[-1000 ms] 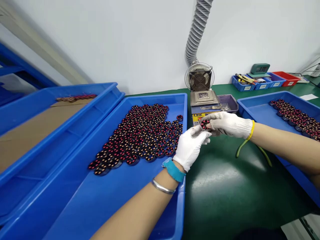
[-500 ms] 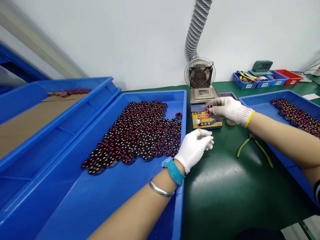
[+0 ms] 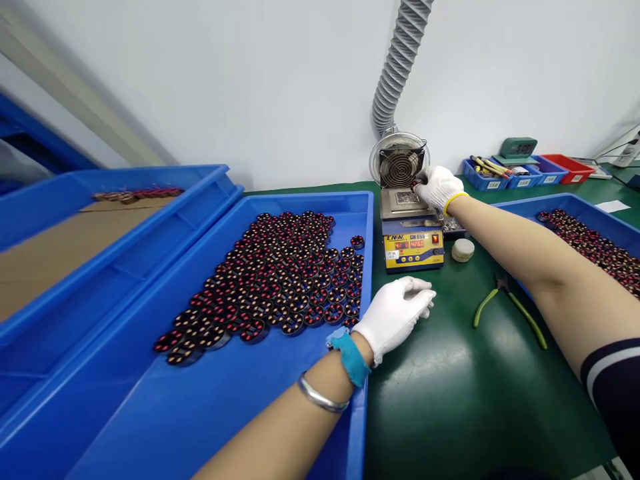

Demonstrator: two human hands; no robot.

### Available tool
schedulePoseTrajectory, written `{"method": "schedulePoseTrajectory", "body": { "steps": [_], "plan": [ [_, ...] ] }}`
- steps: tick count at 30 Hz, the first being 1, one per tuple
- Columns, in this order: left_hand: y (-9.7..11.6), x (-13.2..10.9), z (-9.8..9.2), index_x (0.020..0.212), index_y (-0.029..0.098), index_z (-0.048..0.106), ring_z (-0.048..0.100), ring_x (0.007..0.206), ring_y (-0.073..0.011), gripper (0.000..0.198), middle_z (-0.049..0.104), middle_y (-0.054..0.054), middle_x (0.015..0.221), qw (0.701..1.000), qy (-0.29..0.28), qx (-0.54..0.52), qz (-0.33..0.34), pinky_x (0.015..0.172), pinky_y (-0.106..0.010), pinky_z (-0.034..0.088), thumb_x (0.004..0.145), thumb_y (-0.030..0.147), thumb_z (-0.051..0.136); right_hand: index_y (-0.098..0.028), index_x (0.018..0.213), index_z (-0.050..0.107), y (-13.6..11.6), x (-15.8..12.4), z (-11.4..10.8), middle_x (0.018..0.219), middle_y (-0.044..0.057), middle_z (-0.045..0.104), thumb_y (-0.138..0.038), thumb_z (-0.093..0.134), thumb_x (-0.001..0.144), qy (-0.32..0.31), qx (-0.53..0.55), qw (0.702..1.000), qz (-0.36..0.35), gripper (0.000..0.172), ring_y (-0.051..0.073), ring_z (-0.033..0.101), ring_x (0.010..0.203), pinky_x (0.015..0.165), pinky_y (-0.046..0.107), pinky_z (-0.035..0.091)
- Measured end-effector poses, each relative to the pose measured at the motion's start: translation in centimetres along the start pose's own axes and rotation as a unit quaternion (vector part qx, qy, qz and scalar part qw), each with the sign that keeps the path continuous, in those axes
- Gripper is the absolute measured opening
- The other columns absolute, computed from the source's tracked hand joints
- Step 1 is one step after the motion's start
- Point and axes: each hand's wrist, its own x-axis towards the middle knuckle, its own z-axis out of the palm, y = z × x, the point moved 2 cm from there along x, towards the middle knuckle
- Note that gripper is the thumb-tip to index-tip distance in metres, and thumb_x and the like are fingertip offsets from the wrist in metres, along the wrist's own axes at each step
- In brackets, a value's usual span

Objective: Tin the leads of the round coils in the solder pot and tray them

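My right hand (image 3: 437, 188), in a white glove with a yellow cuff, pinches a small round black part with red segments (image 3: 415, 186). Fingers partly cover that part. It is over the back right of the solder pot's square metal well (image 3: 408, 198); whether it touches the well I cannot tell. The pot's yellow front panel (image 3: 414, 251) shows lit red digits. Nearer me, my white-gloved left hand (image 3: 397, 313) hovers by the right wall of the blue tray (image 3: 367, 267), with loosely curved fingers and nothing visible in them. Many similar round parts (image 3: 280, 280) lie in that tray.
Green-handled cutters (image 3: 501, 287) and a round whitish block (image 3: 463, 250) lie on the green table. Another blue tray of parts (image 3: 595, 240) stands right. Behind the pot are a fan (image 3: 400, 168) and grey duct (image 3: 400, 67). Small bins (image 3: 487, 179) line the wall.
My right hand has moved away from me with the round part, from in front of the solder pot to over its top. My left hand has hardly moved.
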Motion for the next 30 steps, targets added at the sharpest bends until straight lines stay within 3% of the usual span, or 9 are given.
{"method": "schedulePoseTrajectory", "body": {
  "steps": [16,25,30],
  "plan": [
    [-0.2,0.0,0.1,0.095,0.012,0.061,0.060,0.063,-0.0135,0.025,0.065,-0.005,0.077,1.000,-0.005,-0.006,-0.009,0.062,-0.028,0.047,0.078,0.030,0.060,-0.022,0.107,0.067,0.1,0.5,-0.7,0.104,0.008,0.064,-0.040,0.059,0.081,0.005,0.012,1.000,0.012,0.033,0.029,0.059,0.098,0.086,0.043,0.049],
    [-0.1,0.0,0.1,0.096,0.010,0.061,0.059,0.064,-0.0130,0.025,0.064,-0.006,0.079,1.000,-0.012,0.019,-0.015,0.063,-0.028,0.047,0.080,0.030,0.058,-0.023,0.100,0.069,0.2,-0.2,0.3,0.100,0.007,0.065,-0.038,0.061,0.078,-0.015,0.010,1.000,0.023,0.028,0.028,0.061,0.096,0.084,0.041,0.050],
    [0.0,0.0,0.1,0.098,0.011,0.060,0.060,0.065,-0.0138,0.027,0.064,-0.006,0.079,1.000,-0.010,0.018,-0.019,0.064,-0.028,0.047,0.080,0.031,0.058,-0.020,0.098,0.071,0.2,0.1,-1.1,0.095,0.007,0.066,-0.037,0.064,0.075,0.003,0.059,0.998,0.024,0.029,0.025,0.062,0.091,0.083,0.037,0.050]
  ]
}}
